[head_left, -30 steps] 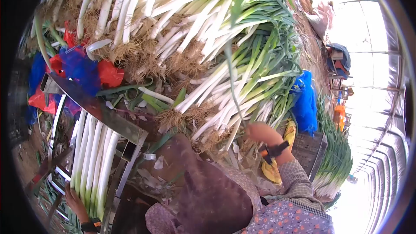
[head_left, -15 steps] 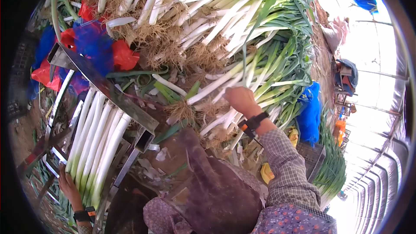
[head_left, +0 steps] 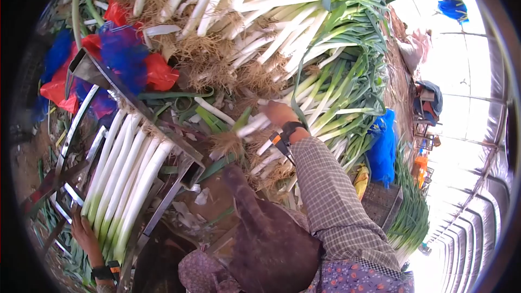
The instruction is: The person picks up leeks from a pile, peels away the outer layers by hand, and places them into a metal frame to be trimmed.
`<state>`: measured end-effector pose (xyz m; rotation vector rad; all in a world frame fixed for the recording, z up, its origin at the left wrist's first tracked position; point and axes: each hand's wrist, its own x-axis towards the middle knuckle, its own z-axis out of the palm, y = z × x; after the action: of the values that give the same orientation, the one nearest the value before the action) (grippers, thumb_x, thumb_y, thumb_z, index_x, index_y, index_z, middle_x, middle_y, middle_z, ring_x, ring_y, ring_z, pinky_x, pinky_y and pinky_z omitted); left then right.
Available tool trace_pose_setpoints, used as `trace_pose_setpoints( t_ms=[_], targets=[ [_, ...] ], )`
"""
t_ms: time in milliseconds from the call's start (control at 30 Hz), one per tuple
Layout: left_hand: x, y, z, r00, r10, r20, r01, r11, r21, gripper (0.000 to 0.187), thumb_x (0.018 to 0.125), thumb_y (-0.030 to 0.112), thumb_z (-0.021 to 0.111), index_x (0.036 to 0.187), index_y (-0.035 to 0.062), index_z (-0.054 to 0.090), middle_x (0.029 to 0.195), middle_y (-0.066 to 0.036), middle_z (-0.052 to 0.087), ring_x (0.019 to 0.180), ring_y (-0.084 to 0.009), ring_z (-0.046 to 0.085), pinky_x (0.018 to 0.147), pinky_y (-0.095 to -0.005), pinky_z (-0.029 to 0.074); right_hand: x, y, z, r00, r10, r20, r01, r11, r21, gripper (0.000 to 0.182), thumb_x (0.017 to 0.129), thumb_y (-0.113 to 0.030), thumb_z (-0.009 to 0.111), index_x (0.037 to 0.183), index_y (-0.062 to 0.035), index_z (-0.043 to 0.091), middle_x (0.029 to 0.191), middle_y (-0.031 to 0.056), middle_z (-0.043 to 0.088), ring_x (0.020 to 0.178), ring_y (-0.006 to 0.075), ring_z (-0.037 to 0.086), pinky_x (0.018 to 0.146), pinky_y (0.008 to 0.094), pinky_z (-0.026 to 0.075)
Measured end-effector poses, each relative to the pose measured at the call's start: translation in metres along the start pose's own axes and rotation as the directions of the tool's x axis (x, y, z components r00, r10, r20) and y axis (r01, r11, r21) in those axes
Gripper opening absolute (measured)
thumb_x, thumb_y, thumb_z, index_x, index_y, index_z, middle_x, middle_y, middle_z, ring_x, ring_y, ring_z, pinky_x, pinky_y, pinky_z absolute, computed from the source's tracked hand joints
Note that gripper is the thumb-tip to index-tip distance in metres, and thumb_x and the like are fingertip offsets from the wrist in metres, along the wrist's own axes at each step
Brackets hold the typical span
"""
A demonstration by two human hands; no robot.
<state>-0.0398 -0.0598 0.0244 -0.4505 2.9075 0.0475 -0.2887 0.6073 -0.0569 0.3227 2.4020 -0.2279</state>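
White-stemmed leeks (head_left: pixel 116 176) lie side by side in a metal frame (head_left: pixel 146 114) on the left, roots up by the frame's top bar. At their lower left edge, my left hand (head_left: pixel 87 236) is against the green part of the stems, its fingers partly hidden and seeming to curl round them. My right hand (head_left: pixel 279 114) is closed on one leek (head_left: pixel 253 126) at the near edge of a large pile of leeks (head_left: pixel 304 32). That leek's roots point left and look blurred; my fingers hide part of its stem.
Red plastic (head_left: pixel 161 71) and blue netting (head_left: pixel 122 57) lie beyond the frame. More blue netting (head_left: pixel 382 149) hangs on the right above a dark crate (head_left: pixel 382 203). Leaf scraps (head_left: pixel 202 195) litter the ground. Another leek heap (head_left: pixel 407 214) lies far right.
My right hand has moved left and closed on a leek, whose root end is shifting. My left hand remains by the framed leeks. The view has shifted slightly.
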Motion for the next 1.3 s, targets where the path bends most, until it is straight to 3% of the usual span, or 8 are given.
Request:
trace_pose_setpoints(
  t_ms=[167, 267, 333, 500, 700, 1067, 1200, 1300],
  targets=[
    [-0.001, 0.002, 0.001, 0.999, -0.03, 0.044, 0.027, 0.998, 0.062, 0.048, 0.1, 0.034, 0.031, 0.135, 0.0067, 0.047, 0.14, -0.016, 0.045, 0.128, -0.0345, 0.04, 0.107, -0.0447, 0.027, -0.04, 0.06, 0.002, 0.935, -0.28, -0.218, 0.274, 0.96, -0.055, 0.03, 0.092, -0.031, 0.047, 0.105, -0.0079, 0.061, 0.09, 0.0193, 0.066, 0.068, 0.0288, 0.066, 0.064, 0.0389, 0.053],
    [-0.001, 0.011, 0.004, 0.998, -0.057, -0.034, 0.061, 0.99, 0.13, 0.043, 0.099, 0.034, 0.033, 0.128, 0.0084, 0.053, 0.133, -0.013, 0.051, 0.12, -0.0345, 0.047, 0.101, -0.046, 0.033, -0.14, 0.049, -0.051, 0.986, 0.096, -0.138, -0.028, 0.902, 0.43, 0.033, 0.088, -0.018, 0.049, 0.119, -0.0094, 0.055, 0.085, 0.0226, 0.065, 0.078, 0.0318, 0.066, 0.067, 0.0379, 0.055],
    [0.001, 0.028, -0.009, 0.997, -0.081, -0.012, 0.081, 0.994, 0.078, 0.04, 0.098, 0.034, 0.034, 0.12, 0.009, 0.055, 0.126, -0.011, 0.055, 0.113, -0.0336, 0.051, 0.095, -0.0466, 0.037, -0.173, 0.092, -0.046, 0.931, 0.012, -0.365, 0.118, 0.936, 0.333, 0.053, 0.086, -0.023, 0.056, 0.134, -0.0065, 0.04, 0.076, 0.0207, 0.062, 0.062, 0.0269, 0.065, 0.052, 0.0357, 0.053],
    [-0.003, 0.032, -0.01, 0.993, -0.055, -0.105, 0.053, 0.998, -0.015, 0.042, 0.095, 0.038, 0.034, 0.119, 0.0107, 0.056, 0.114, -0.014, 0.06, 0.109, -0.0347, 0.052, 0.093, -0.0511, 0.035, -0.328, 0.117, -0.061, 0.96, 0.221, 0.171, -0.269, 0.564, 0.781, 0.041, 0.092, -0.014, 0.053, 0.126, 0.0002, 0.038, 0.076, 0.0125, 0.06, 0.063, 0.0215, 0.063, 0.051, 0.0357, 0.054],
    [-0.006, 0.034, -0.012, 0.985, 0.023, -0.168, -0.011, 0.997, 0.076, 0.039, 0.095, 0.037, 0.036, 0.115, 0.0111, 0.056, 0.111, -0.012, 0.061, 0.107, -0.033, 0.053, 0.089, -0.0514, 0.039, -0.46, 0.293, -0.051, 0.864, 0.306, -0.401, -0.379, 0.918, -0.115, 0.037, 0.078, -0.02, 0.065, 0.11, -0.0041, 0.059, 0.092, 0.0236, 0.066, 0.089, 0.0393, 0.064, 0.076, 0.0494, 0.05],
    [0.003, 0.022, 0.017, 0.89, 0.194, -0.414, -0.126, 0.975, 0.184, 0.019, 0.088, 0.02, 0.048, 0.103, 0.0149, 0.059, 0.107, -0.004, 0.061, 0.093, -0.0273, 0.061, 0.072, -0.0444, 0.05, -0.739, 0.104, -0.275, 0.575, 0.209, -0.791, -0.592, 0.773, -0.226, 0.032, 0.075, -0.03, 0.068, 0.106, -0.0196, 0.069, 0.077, 0.0079, 0.067, 0.068, 0.0229, 0.064, 0.065, 0.0361, 0.048],
    [-0.004, 0.026, 0.006, 0.862, 0.25, -0.44, -0.18, 0.964, 0.196, 0.018, 0.084, 0.014, 0.052, 0.096, 0.014, 0.066, 0.097, -0.007, 0.064, 0.082, -0.0292, 0.062, 0.066, -0.0435, 0.049, -0.849, 0.049, -0.333, 0.487, -0.014, -0.874, -0.367, 0.904, -0.219, 0.044, 0.073, -0.022, 0.07, 0.114, -0.0061, 0.064, 0.109, 0.0143, 0.063, 0.105, 0.0265, 0.056, 0.09, 0.0353, 0.043],
    [-0.01, 0.036, 0.001, 0.848, -0.057, -0.528, -0.093, 0.963, -0.253, 0.027, 0.082, 0.03, 0.054, 0.096, 0.01, 0.067, 0.083, -0.016, 0.065, 0.078, -0.0369, 0.06, 0.069, -0.0524, 0.044, -0.896, -0.042, -0.341, 0.512, -0.205, -0.834, -0.419, 0.788, -0.451, 0.03, 0.082, -0.014, 0.061, 0.112, -0.009, 0.063, 0.094, 0.011, 0.064, 0.083, 0.0164, 0.057, 0.075, 0.0301, 0.045]
  ],
)
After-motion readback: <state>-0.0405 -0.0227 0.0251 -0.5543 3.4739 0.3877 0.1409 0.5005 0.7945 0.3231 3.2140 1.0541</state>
